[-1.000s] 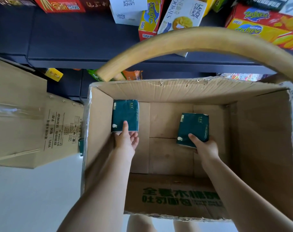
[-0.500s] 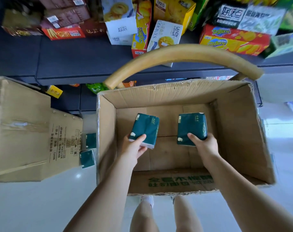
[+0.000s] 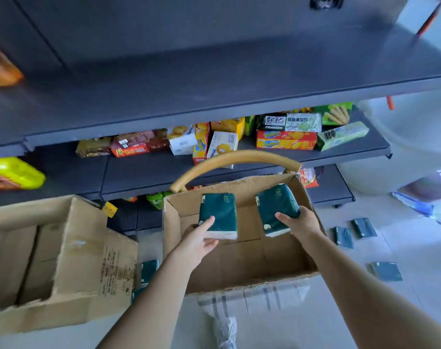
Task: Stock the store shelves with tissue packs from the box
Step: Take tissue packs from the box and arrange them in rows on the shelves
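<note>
My left hand [image 3: 198,241] grips a dark green tissue pack [image 3: 218,214] by its near end, thumb on top, lifted above the open cardboard box [image 3: 239,268]. My right hand [image 3: 298,224] grips a second dark green tissue pack [image 3: 276,209], tilted, over the box's right side. The box's floor shows bare cardboard under both packs. A wide dark grey shelf [image 3: 214,79] stretches across the upper view, its surface bare in the middle.
A lower shelf [image 3: 151,170] carries snack boxes [image 3: 286,139]. A tan curved handle [image 3: 235,158] arches behind the box. A second cardboard box [image 3: 63,258] lies at left. Several loose tissue packs [image 3: 361,227] lie on the pale floor at right, others [image 3: 149,268] between the boxes.
Both hands have lifted their tissue packs up out of the box. The view has tilted upward, bringing the wide upper shelf into sight.
</note>
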`<state>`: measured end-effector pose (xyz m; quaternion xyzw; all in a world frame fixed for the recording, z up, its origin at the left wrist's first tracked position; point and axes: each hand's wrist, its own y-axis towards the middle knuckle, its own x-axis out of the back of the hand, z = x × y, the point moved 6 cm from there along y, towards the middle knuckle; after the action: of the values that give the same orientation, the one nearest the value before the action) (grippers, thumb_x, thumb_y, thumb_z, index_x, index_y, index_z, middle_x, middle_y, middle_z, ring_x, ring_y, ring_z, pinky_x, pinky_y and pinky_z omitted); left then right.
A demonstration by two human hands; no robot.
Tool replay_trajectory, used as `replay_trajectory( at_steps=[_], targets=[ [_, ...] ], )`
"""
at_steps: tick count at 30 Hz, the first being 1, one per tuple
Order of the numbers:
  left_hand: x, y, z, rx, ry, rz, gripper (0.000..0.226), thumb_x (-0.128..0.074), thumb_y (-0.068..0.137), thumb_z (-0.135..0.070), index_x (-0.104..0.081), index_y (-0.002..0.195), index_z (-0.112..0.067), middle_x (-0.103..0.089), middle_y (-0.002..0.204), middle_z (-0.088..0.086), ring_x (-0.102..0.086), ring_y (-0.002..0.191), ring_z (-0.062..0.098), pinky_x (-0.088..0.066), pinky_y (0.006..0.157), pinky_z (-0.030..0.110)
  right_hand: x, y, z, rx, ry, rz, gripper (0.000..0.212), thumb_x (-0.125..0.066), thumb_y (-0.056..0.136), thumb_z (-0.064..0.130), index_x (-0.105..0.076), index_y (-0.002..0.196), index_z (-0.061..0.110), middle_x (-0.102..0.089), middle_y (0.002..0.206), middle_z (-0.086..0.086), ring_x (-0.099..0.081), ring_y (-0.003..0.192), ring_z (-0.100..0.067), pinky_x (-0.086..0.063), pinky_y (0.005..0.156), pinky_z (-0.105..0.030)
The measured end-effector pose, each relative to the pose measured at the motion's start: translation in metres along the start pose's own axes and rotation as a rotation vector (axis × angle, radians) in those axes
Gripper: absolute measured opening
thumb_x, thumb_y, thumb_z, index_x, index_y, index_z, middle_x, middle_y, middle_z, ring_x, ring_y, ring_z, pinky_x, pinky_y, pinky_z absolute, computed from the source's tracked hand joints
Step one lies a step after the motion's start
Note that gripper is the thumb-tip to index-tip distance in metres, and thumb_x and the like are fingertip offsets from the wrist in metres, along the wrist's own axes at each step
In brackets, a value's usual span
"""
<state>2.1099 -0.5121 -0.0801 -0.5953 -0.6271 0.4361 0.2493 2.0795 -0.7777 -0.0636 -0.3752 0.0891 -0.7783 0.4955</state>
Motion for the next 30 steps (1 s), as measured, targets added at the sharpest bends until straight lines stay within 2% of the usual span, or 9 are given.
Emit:
replay_trajectory(
  at_steps=[2,6,10,14,17,21,25,28,30],
  targets=[
    [-0.017,-0.021,-0.005,-0.024,-0.050,0.005,0.046,-0.069,0.086,-0.023,-0.048,0.124,-0.008,-0.056,0.125,0.014,-0.054,0.116,0.026,-0.044,0.100,0.035,0.025,-0.006,0.015,0.055,0.013,-0.018,0.033,-0.066,0.087,0.031,-0.054,0.108,0.008,-0.061,0.094,-0.005,-0.056,0.079,-0.017,-0.043,0.055,-0.020],
    [-0.063,-0.067,-0.013,-0.166,-0.153,0.031,0.033,-0.067,0.087,-0.018,-0.053,0.115,-0.007,-0.059,0.122,0.012,-0.055,0.112,0.023,-0.044,0.090,0.029,0.089,-0.018,0.026,0.136,0.062,-0.087,0.035,-0.058,0.091,0.038,-0.057,0.099,0.004,-0.062,0.084,-0.009,-0.058,0.073,-0.025,-0.049,0.063,-0.035],
    [-0.115,-0.119,-0.006,-0.306,-0.184,0.092,0.019,-0.065,0.087,-0.010,-0.056,0.104,-0.009,-0.060,0.122,0.010,-0.059,0.100,0.018,-0.046,0.082,0.029,0.155,-0.046,0.038,0.266,0.024,-0.102,0.032,-0.061,0.090,0.036,-0.057,0.096,0.004,-0.060,0.081,-0.010,-0.055,0.072,-0.025,-0.038,0.057,-0.031],
    [-0.171,-0.179,-0.004,-0.415,-0.185,0.194,0.029,-0.064,0.087,-0.004,-0.055,0.112,-0.015,-0.061,0.122,0.007,-0.060,0.098,0.020,-0.047,0.080,0.032,0.216,-0.079,0.056,0.366,0.029,-0.109,0.028,-0.061,0.090,0.034,-0.054,0.093,0.007,-0.058,0.079,-0.008,-0.053,0.067,-0.021,-0.040,0.053,-0.029],
    [-0.202,-0.224,-0.015,-0.487,-0.146,0.229,0.032,-0.065,0.085,-0.002,-0.053,0.100,-0.027,-0.061,0.117,0.004,-0.060,0.103,0.025,-0.046,0.080,0.035,0.259,-0.101,0.076,0.430,0.108,-0.125,0.022,-0.060,0.092,0.030,-0.053,0.092,0.009,-0.058,0.078,-0.006,-0.056,0.075,-0.025,-0.048,0.067,-0.035],
    [-0.233,-0.268,-0.046,-0.573,-0.142,0.273,0.031,-0.065,0.084,0.000,-0.051,0.100,-0.023,-0.061,0.115,0.007,-0.060,0.104,0.027,-0.046,0.083,0.038,0.313,-0.112,0.125,0.522,0.096,-0.153,0.022,-0.058,0.092,0.031,-0.053,0.096,0.010,-0.058,0.082,-0.007,-0.056,0.078,-0.026,-0.054,0.081,-0.048],
    [-0.273,-0.305,-0.095,-0.645,-0.117,0.359,0.025,-0.063,0.086,-0.001,-0.053,0.104,-0.015,-0.065,0.102,0.007,-0.063,0.089,0.023,-0.045,0.087,0.038,0.355,-0.118,0.188,0.615,0.034,-0.187,0.025,-0.058,0.092,0.034,-0.052,0.098,0.011,-0.058,0.088,-0.006,-0.056,0.080,-0.023,-0.053,0.080,-0.044],
    [-0.298,-0.322,-0.139,-0.716,-0.039,0.436,0.020,-0.065,0.087,-0.007,-0.057,0.103,-0.018,-0.067,0.104,0.006,-0.064,0.091,0.021,-0.043,0.096,0.040,0.375,-0.116,0.230,0.669,0.047,-0.248,0.023,-0.058,0.092,0.034,-0.051,0.096,0.012,-0.055,0.079,-0.001,-0.053,0.075,-0.021,-0.051,0.077,-0.041],
    [-0.306,-0.328,-0.161,-0.765,-0.010,0.434,0.020,-0.065,0.086,-0.008,-0.058,0.102,-0.019,-0.067,0.104,0.004,-0.063,0.092,0.020,-0.046,0.091,0.038,0.385,-0.112,0.246,0.665,0.043,-0.269,0.024,-0.058,0.092,0.033,-0.052,0.095,0.011,-0.054,0.076,0.000,-0.053,0.075,-0.022,-0.051,0.078,-0.042]
  ],
)
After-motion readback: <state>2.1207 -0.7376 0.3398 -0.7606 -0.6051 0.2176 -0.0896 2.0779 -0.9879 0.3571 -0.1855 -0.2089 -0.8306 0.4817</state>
